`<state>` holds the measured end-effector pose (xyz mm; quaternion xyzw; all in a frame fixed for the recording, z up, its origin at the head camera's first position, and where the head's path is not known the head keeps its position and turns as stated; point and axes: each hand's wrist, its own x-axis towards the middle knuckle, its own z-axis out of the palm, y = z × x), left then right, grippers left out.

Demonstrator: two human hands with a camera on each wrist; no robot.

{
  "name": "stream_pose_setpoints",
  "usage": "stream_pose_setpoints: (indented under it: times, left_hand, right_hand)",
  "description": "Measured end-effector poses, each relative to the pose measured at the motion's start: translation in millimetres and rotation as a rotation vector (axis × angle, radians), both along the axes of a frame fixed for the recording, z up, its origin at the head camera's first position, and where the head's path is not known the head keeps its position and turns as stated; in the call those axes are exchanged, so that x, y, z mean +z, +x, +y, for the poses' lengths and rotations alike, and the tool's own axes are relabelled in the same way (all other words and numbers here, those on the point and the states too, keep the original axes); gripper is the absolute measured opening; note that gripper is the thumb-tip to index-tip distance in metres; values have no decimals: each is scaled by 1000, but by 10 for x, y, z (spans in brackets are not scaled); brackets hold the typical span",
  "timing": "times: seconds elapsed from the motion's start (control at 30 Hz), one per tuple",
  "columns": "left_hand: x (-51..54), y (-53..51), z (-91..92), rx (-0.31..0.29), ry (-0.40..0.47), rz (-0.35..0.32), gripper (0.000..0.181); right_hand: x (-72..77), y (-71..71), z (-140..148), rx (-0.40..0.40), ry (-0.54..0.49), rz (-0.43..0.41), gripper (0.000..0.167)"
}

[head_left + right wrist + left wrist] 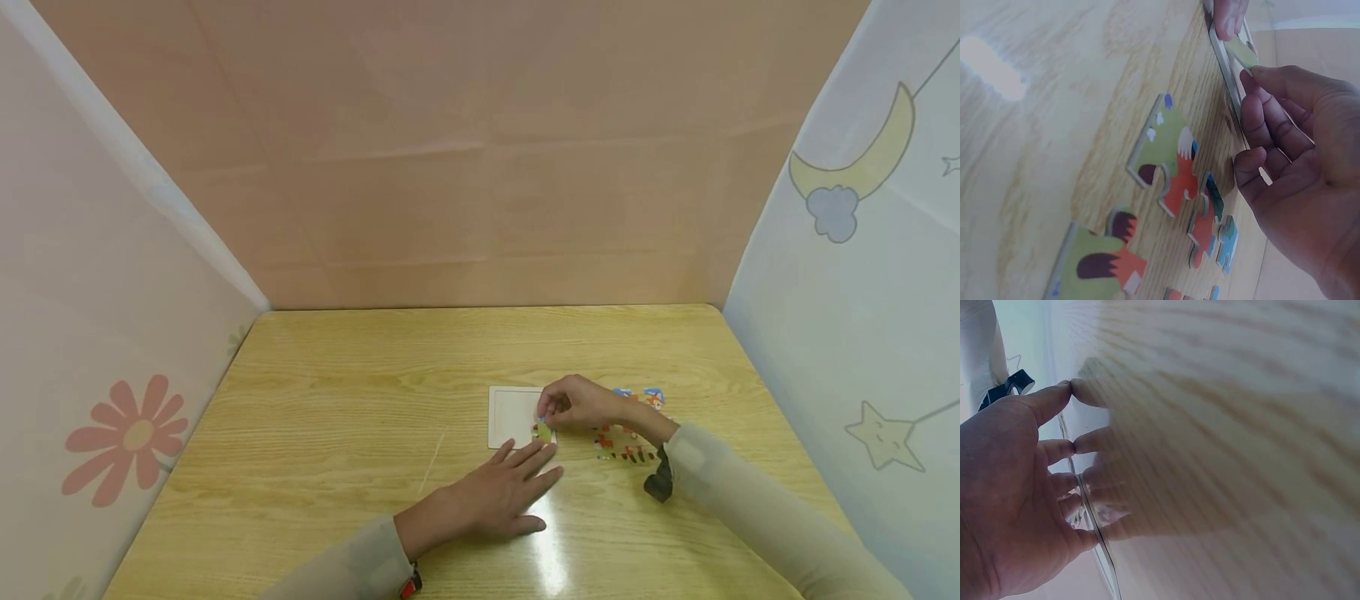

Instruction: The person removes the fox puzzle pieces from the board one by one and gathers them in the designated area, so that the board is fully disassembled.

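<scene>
A green puzzle piece [543, 432] is at the lower right corner of a pale, flat puzzle tray [512, 414]. My right hand [576, 402] pinches that piece between thumb and fingers; the right wrist view shows the green piece [1242, 54] tilted at the fingertips. My left hand [504, 493] lies flat with fingers spread, its fingertips at the tray's near edge. In the left wrist view the left hand [1016, 494] touches the shiny tabletop and the tray edge.
Several loose puzzle pieces [1172, 159] with orange, green and blue print lie on the wooden table [337, 400] to the right of the tray, partly under my right forearm. Printed cloth walls [480, 167] stand behind and on both sides.
</scene>
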<state>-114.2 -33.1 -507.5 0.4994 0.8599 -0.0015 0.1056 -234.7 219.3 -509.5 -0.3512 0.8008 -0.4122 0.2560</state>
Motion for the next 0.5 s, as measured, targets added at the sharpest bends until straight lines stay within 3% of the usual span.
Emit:
stream_pose_setpoints:
  times: [0.5]
  left_hand:
    - [-44, 2, 6, -6, 12, 21, 73]
  right_hand:
    - [95, -1, 177, -76, -4, 18, 6]
